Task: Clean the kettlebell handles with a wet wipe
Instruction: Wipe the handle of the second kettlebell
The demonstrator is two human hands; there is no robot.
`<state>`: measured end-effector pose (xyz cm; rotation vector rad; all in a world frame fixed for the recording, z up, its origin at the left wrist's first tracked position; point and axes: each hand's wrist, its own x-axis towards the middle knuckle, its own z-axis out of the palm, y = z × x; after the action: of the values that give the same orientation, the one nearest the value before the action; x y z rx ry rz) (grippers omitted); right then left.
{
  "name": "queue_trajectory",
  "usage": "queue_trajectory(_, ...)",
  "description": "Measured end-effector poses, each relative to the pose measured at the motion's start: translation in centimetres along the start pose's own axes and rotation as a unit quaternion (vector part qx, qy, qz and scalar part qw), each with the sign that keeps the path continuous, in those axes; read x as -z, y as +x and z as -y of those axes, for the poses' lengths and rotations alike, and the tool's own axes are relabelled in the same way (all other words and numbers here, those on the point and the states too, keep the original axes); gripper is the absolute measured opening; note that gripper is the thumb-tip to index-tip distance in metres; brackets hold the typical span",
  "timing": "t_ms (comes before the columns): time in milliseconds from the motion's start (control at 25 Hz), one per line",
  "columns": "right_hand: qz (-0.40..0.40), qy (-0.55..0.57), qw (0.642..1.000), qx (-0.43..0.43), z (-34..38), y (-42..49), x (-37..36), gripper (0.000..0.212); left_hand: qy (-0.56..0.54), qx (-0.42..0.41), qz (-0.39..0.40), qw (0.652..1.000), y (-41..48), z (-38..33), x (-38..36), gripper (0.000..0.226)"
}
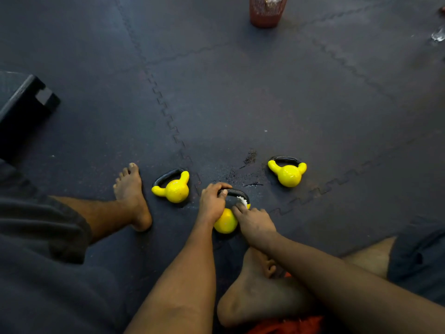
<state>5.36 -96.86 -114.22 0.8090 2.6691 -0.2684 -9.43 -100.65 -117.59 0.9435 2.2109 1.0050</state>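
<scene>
Dark interlocking floor mats (265,92) are carrying three yellow kettlebells (173,190). The left hand (212,204) is gripping the middle kettlebell's (226,224) black handle (237,193), while the right hand's (256,224) fingers (238,210) are pinching a white wet wipe (242,201) against that handle.

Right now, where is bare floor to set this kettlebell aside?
Bare mat stretches from the right kettlebell up to the red mesh bin, and to that kettlebell's right. Crowded around the middle kettlebell: left hand, right hand with wet wipe, left kettlebell, a foot.
</scene>
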Motion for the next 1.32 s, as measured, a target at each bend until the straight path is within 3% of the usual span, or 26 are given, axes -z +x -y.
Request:
queue_trajectory(120, 0.024, -0.001, 1.000, -0.005, 0.1, 1.1, 1.1, 0.029, 0.001, -0.008, 0.007, 1.000, 0.0, 0.1, -0.2, 0.022)
queue_trajectory(360, -0.008, 0.007, 0.999, 0.039, -1.7, -2.4, -0.9, 0.077, -0.017, 0.019, -0.024, 0.999, 0.2, 1.1, 0.2, 0.022)
queue_trajectory(440, -0.012, 0.017, 1.000, 0.021, -1.3, -1.9, -1.1, 0.067, -0.002, 0.011, -0.009, 1.000, 0.2, 0.5, 0.0, 0.021)
queue_trajectory(600, 0.005, 0.020, 1.000, -0.003, -0.5, 0.4, 0.6, 0.029, 0.024, -0.016, 0.013, 1.000, -0.2, -0.7, -0.5, 0.021)
queue_trajectory(840, -0.031, 0.044, 0.998, 0.042, -2.3, -2.6, -1.4, 0.081, -0.047, 0.030, -0.049, 0.997, 0.4, 2.2, 0.2, 0.023)
queue_trajectory(1040, -0.005, 0.082, 0.997, 0.009, -0.9, -2.0, -1.8, 0.095, -0.048, 0.025, -0.059, 0.997, 0.2, 2.1, 0.2, 0.023)
queue_trajectory(1320, 0.015, 0.038, 0.999, -0.030, 0.2, -2.3, -1.6, 0.110, -0.061, 0.048, -0.066, 0.995, 0.3, 2.5, 0.2, 0.023)
